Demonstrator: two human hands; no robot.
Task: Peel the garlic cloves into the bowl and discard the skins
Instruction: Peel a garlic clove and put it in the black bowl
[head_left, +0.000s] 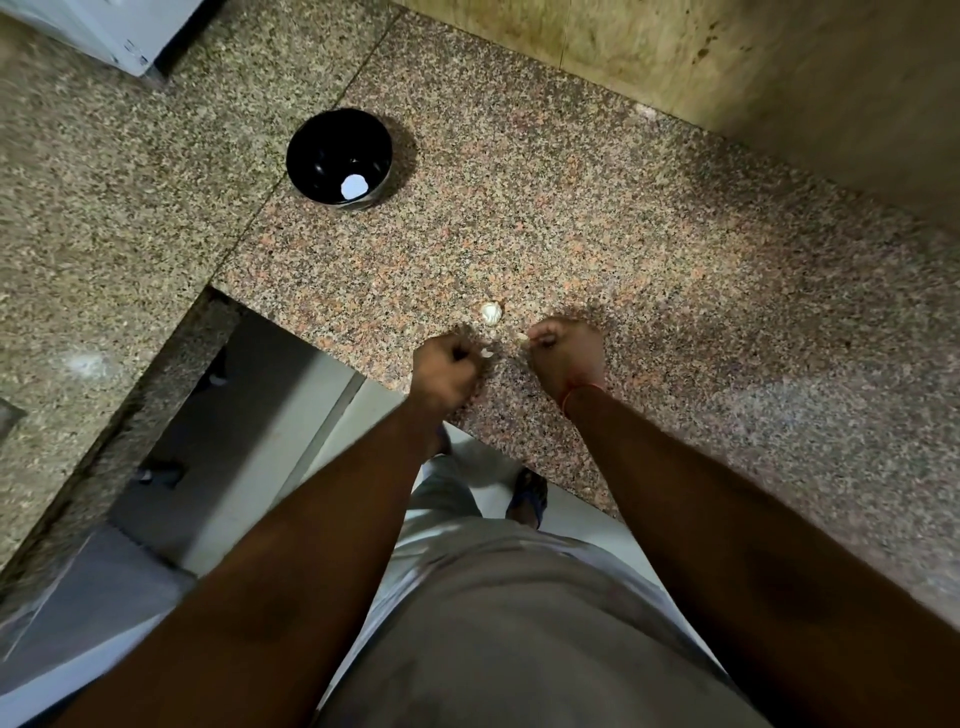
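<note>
Garlic (490, 313), a small whitish papery clump, lies on the speckled granite counter (649, 270) just beyond your hands. Your left hand (448, 366) is curled, pinching a pale scrap; your right hand (566, 353) pinches another pale bit. Well apart, up-left, stands the black bowl (338, 160), something white inside.

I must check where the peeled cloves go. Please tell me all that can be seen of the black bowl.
The bowl is round, deep and glossy black inside, with a thin rim; the outer wall looks metallic near the base. It stands upright on the speckled granite counter, beyond the hands and to the left. Nothing touches it but the counter. Low inside shows one bright white round spot; I cannot tell whether it is a clove or a reflection.
</note>
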